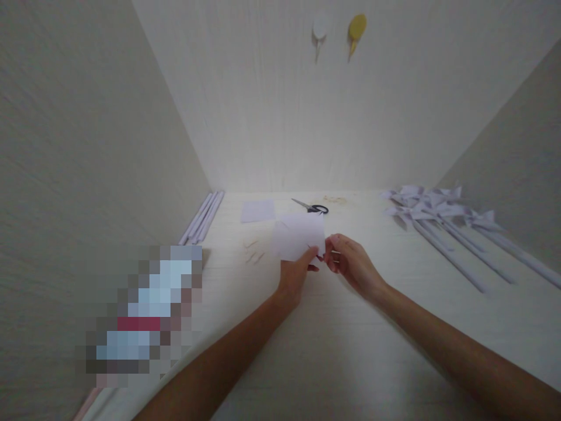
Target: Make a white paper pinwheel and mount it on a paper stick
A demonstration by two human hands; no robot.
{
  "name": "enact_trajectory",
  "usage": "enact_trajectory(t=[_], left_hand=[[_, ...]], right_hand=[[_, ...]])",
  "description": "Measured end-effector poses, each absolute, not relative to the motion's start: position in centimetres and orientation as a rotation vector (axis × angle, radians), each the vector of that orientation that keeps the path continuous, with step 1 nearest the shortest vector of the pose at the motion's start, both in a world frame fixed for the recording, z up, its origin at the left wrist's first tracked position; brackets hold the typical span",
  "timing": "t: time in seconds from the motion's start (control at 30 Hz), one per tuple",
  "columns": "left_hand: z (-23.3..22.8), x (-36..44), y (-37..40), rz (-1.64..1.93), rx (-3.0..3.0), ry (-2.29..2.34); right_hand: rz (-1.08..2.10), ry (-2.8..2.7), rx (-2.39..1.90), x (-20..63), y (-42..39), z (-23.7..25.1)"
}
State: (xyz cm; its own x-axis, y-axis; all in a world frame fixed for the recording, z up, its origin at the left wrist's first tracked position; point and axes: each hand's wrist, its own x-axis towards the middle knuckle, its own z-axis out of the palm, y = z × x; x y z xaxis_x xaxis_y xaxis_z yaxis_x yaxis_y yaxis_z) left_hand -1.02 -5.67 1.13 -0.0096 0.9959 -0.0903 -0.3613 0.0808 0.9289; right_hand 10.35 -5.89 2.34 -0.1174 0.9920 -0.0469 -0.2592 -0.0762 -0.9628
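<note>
Both hands meet over the middle of the pale table (333, 351), and between them they hold up a white paper square (298, 235). The left hand (294, 275) comes up from below with its fingers pinched on the lower edge of the paper. The right hand (350, 262) is just beside it on the right, fingertips closed on the same paper at its lower right corner. The sheet is tilted up off the table, and faint crease lines run across it.

Beyond the paper, toward the far wall, a pair of scissors (312, 207) with black handles lies flat on the table. Left of the scissors lies a second, smaller white sheet (258, 210). A few thin light sticks (253, 250) lie scattered on the table left of the held paper. Along the left wall a bundle of white rolled paper rods (202, 217) lies lengthwise. On the right side of the table a row of white paper pinwheels (432, 207) on long stems lies side by side, heads toward the far end. High on the far wall hang two small round shapes, one white (319, 29) and one yellow (356, 28); what they are I cannot tell.
</note>
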Motion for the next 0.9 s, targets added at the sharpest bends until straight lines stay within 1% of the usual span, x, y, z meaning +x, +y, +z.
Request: enact_trajectory(t=[0.17, 0.27, 0.5, 0.73, 0.9], left_hand=[[0.3, -1.2, -6.4, 1.208, 0.948, 1.016], [0.1, -1.2, -6.4, 1.143, 1.006, 0.990], [0.0, -1.4, -6.4, 1.121, 1.057, 0.920], [-0.3, -1.3, -6.3, 1.186, 1.002, 0.925], [-0.7, -1.4, -6.3, 1.202, 0.996, 0.922]], right_hand=[[1.477, -1.089, -0.990, 10.0, -6.1, -0.4], [1.486, -1.121, -0.946, 10.2, -6.0, -1.2], [1.574, -1.107, -0.895, 10.6, -6.0, -1.1], [1.708, -1.063, -0.855, 10.9, -5.9, -0.5], [1.737, -1.077, -0.848, 11.1, -5.8, -0.5]])
